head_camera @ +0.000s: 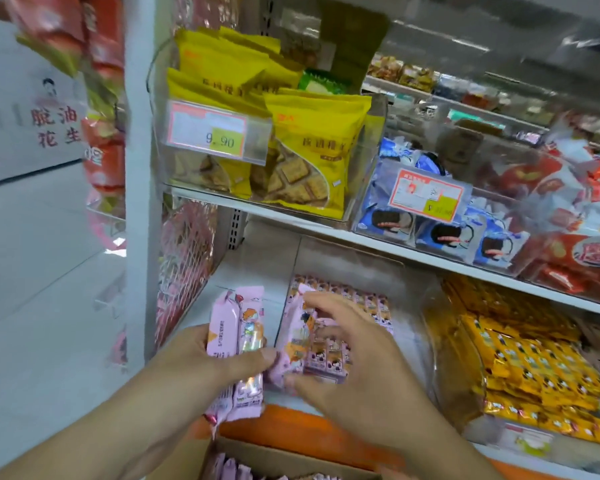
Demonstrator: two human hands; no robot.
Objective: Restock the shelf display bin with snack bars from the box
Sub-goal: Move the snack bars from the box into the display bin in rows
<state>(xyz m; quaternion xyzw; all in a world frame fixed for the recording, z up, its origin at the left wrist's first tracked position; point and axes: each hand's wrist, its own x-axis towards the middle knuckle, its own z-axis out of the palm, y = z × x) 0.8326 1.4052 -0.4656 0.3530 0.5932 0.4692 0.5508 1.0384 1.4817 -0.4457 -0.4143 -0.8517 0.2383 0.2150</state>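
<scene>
Your one view sits on your head, looking forward and down, close on the lower shelf (395,251) (tilted somewhat), box (278,457) at the bottom edge.

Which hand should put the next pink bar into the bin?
Probably the right hand: it already holds a pink bar over the clear bin. The left hand grips the spare bars.

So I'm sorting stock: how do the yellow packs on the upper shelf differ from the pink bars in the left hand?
The yellow packs are wide pouches standing in a clear bin; the pink bars are narrow sticks, gripped by the left hand. The packs picture square biscuits, the bars cartoon prints. Both are sealed snack wrappers.
</scene>
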